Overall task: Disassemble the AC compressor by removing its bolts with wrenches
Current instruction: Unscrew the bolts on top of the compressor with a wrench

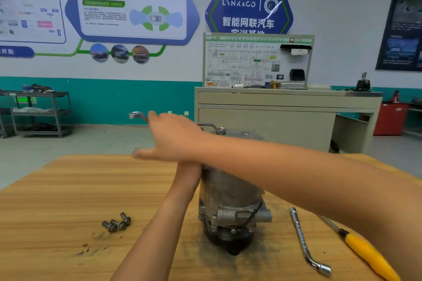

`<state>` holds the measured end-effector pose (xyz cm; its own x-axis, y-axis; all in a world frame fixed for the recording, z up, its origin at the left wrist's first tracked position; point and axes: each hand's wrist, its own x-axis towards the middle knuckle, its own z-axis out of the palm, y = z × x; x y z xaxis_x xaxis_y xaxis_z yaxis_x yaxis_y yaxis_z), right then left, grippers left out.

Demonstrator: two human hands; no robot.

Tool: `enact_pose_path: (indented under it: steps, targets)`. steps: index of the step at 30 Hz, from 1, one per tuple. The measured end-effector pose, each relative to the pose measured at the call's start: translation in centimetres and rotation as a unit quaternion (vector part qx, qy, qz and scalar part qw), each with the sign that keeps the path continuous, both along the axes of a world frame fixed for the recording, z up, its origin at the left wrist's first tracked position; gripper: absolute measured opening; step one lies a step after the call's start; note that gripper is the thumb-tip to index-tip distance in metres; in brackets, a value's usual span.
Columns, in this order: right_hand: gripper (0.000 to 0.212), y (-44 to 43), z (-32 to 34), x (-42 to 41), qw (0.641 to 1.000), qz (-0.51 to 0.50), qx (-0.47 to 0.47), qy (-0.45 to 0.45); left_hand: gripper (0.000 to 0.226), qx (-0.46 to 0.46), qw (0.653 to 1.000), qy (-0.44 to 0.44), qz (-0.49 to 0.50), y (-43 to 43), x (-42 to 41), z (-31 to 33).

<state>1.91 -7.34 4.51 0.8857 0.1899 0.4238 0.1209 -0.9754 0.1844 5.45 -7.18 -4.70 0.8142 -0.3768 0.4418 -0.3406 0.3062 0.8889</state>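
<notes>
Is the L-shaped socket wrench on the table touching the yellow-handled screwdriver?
Apart. The head view shows bare wood between the L-shaped socket wrench and the yellow-handled screwdriver along their whole visible length.

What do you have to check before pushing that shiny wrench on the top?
1. Ring end of the silver offset wrench sits on the top bolt: ok.
2. The right hand is on the wrench: ok. Firm grip: cannot tell.
3. The left hand steadies the grey metal compressor: cannot tell, mostly hidden behind the right arm.
4. Compressor stands upright on the wooden table: ok.
5. The loose grey bolts lie apart from the compressor: ok.
</notes>
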Motion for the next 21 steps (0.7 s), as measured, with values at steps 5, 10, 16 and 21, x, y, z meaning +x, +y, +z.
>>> enact_pose_path:
  steps: [5,10,16,21]
  targets:
    - [0.045,-2.2,-1.4,-10.3,0.902,0.157,0.395,-0.075,0.039,0.001,1.000,-0.016,-0.006,0.0,-0.1,0.1]
    - [0.048,-12.5,-2.8,-13.7,0.800,0.029,0.531,-0.278,0.027,-0.002,1.000,-0.005,-0.021,-0.1,0.0,0.3]
    - [0.047,-22.3,0.9,-4.9,0.893,-0.315,0.269,-0.177,0.022,0.002,1.000,-0.004,-0.026,0.1,0.1,0.3]
    - [0.043,-18.0,4.4,3.3,0.933,-0.297,0.196,0.059,0.043,0.015,0.998,-0.004,-0.053,0.4,-0.2,0.7]
